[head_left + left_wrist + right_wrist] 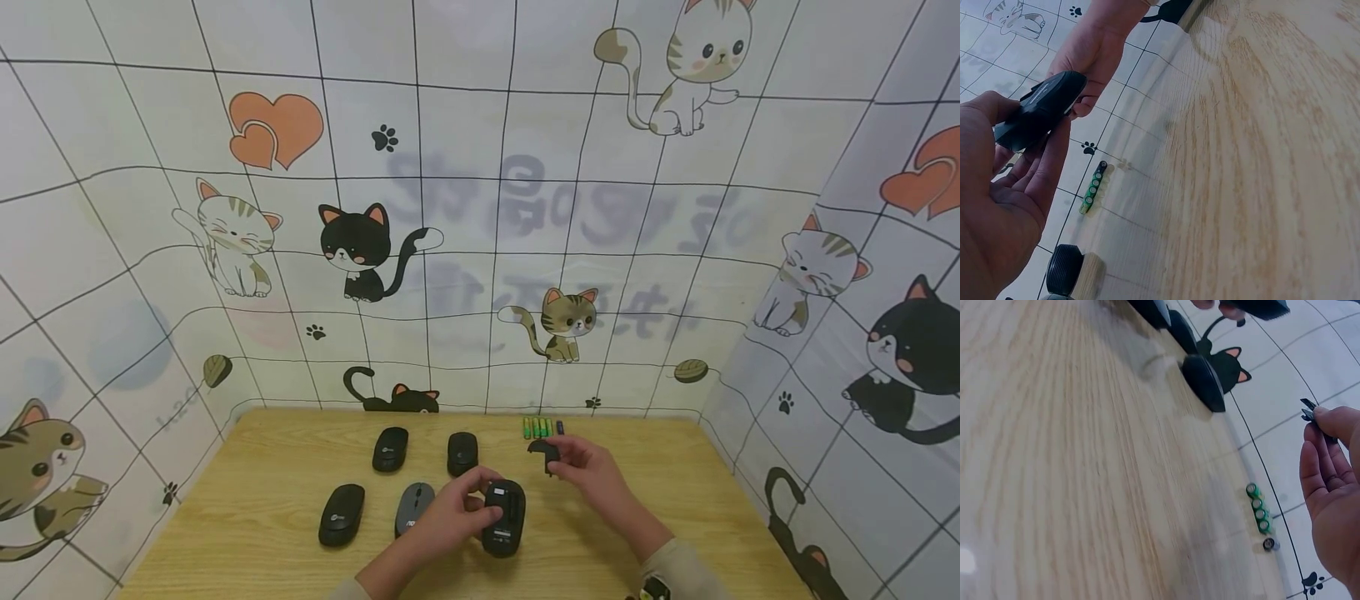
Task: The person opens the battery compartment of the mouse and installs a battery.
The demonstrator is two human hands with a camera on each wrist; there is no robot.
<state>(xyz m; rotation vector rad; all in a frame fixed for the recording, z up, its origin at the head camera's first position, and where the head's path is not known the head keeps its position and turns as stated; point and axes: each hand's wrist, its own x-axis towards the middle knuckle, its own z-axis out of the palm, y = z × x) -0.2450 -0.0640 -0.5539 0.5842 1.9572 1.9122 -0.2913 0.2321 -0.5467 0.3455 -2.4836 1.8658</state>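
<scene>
My left hand [459,515] grips a black computer mouse [508,533], its underside turned toward the head camera with an open battery slot and pale labels in view. The thumb lies across that underside. To its right, my right hand [588,475] pinches a small black battery cover [551,454] between thumb and fingers, held apart from the mouse. In the left wrist view the held mouse [1041,109] appears edge-on between thumb and fingers. The cover [1310,411] is mostly hidden by the fingertips in the right wrist view.
Several green batteries [537,428] and one dark battery [559,427] stand in a row at the table's back edge. Left of my hands lie black mice [390,450], [462,454], [342,515] and a grey mouse [415,507]. Cat-patterned cloth [465,333] encloses the wooden table [255,500].
</scene>
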